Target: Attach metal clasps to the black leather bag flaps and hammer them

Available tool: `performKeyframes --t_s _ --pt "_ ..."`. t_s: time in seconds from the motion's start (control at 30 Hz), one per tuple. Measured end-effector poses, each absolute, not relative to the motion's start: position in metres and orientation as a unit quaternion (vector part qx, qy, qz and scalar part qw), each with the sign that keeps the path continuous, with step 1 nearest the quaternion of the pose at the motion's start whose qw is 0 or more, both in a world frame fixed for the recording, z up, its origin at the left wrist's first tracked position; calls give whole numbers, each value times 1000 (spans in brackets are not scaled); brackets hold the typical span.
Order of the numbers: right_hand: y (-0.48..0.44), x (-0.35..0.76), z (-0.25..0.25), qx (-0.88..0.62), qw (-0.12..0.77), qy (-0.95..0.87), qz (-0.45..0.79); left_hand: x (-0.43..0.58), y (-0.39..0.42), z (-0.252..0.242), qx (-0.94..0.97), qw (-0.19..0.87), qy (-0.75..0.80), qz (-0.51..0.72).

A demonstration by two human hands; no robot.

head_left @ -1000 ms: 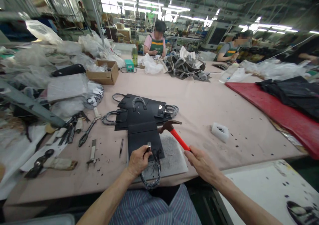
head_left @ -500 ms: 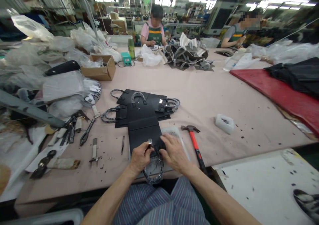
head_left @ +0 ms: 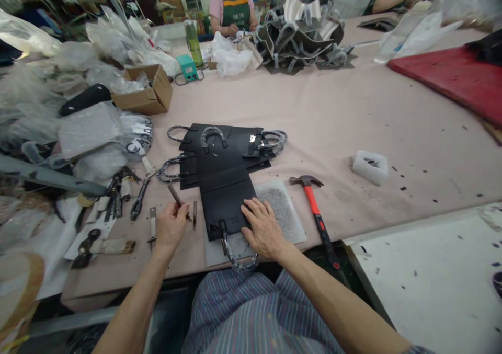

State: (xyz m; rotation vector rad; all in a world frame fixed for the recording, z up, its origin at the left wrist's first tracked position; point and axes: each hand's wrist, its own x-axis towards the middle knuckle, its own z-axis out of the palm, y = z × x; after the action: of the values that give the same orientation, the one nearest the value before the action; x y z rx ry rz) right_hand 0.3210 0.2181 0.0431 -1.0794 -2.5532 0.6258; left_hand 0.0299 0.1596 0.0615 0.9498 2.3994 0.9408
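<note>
Left hand (head_left: pixel 171 227) gripping a punch (head_left: pixel 175 196) over the counter (head_left: pixel 353 129); right hand (head_left: pixel 263 228) pressing flat, fingers spread, on the black panel (head_left: pixel 225 200).

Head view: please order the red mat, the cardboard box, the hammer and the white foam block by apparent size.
1. Red mat, cut off by the frame.
2. Cardboard box and hammer: unsure, the hammer lies nearer the camera.
3. White foam block.

Only legible-ish print: big black letters on a white plastic bag (head_left: pixel 138 137) at table's left, approx. "CAP…", rest folded away. A co-worker's green apron (head_left: pixel 234 4) has a small white logo, too blurred to read. No other text, nos. or signs readable.
</note>
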Motion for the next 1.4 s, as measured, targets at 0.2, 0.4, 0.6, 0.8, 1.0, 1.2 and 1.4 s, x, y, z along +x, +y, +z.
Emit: performKeyframes --t_s 0.2,0.4,0.6,0.8,1.0,1.2,1.4 --pt "217 321 41 -373 163 -887 218 16 132 72 429 27 903 -3" --pt "217 320 40 -372 154 -892 206 38 158 62 446 116 887 32" --pt "216 320 41 -374 159 -890 204 29 193 55 407 209 889 -2" --pt "217 320 42 -380 162 -886 212 23 183 69 356 311 830 296" --pt "216 320 41 -385 162 -883 214 98 175 80 263 446 639 569" --pt "216 319 39 -385 163 -883 216 134 173 54 356 416 613 569" --pt "217 321 40 -384 168 -881 221 128 169 40 394 395 607 566"
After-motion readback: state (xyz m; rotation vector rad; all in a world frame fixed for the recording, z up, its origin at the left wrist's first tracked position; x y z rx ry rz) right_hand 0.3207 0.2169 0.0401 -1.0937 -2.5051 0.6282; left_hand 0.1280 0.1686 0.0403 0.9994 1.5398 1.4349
